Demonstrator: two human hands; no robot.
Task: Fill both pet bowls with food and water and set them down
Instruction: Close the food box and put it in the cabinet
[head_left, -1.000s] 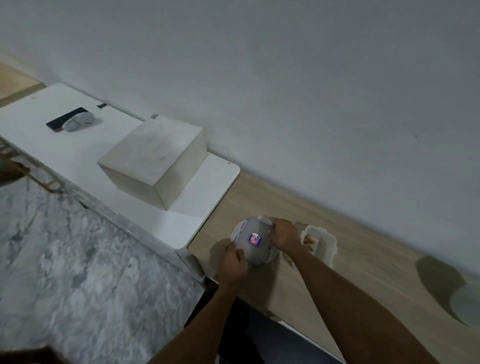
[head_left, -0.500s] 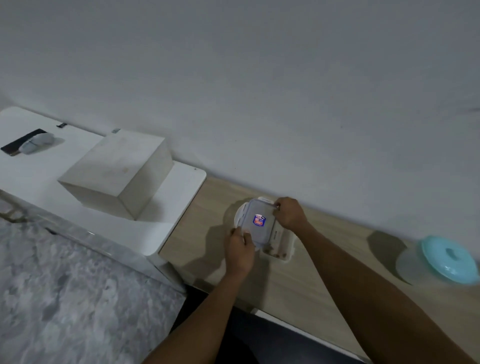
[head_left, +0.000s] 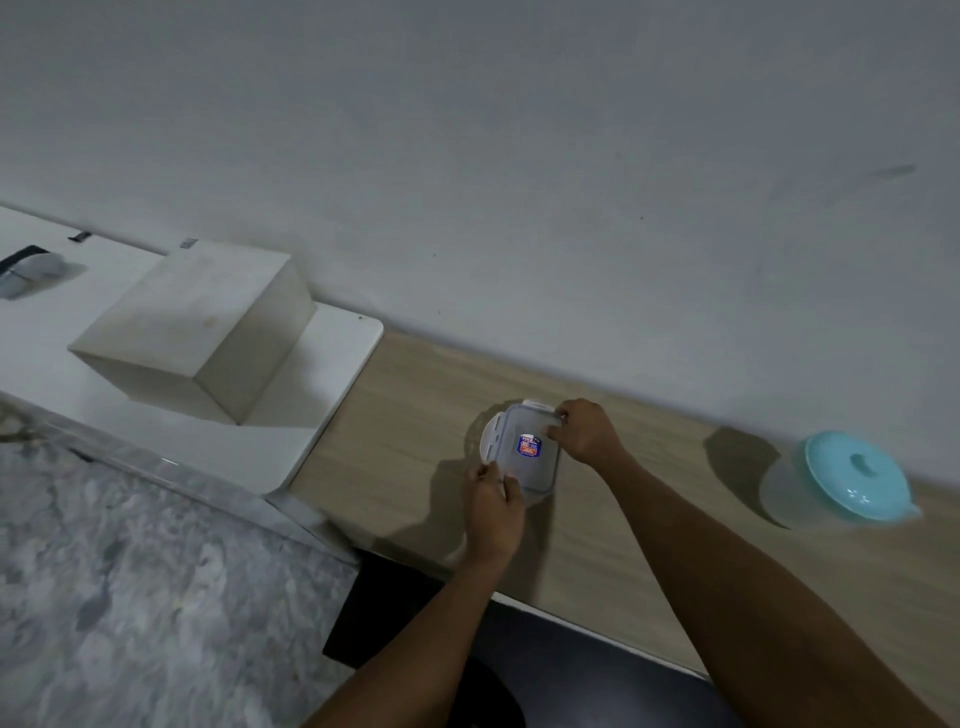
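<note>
A clear lidded food container (head_left: 527, 457) is gripped at its near edge by the left hand (head_left: 493, 506), with the fingers curled over the rim, and pinched at its far corner by the right hand (head_left: 587, 434). A white bowl (head_left: 488, 436) is seen just beneath and left of the held container, on the wooden counter (head_left: 415, 415). A teal-lidded tub (head_left: 852, 478) is set well to the right of the right hand

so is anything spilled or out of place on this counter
Nothing stands out. No spill shows on the wooden counter; the left hand and right hand grip the lidded clear container, which overlaps a white bowl, and the teal-lidded jug stands upright.
</note>
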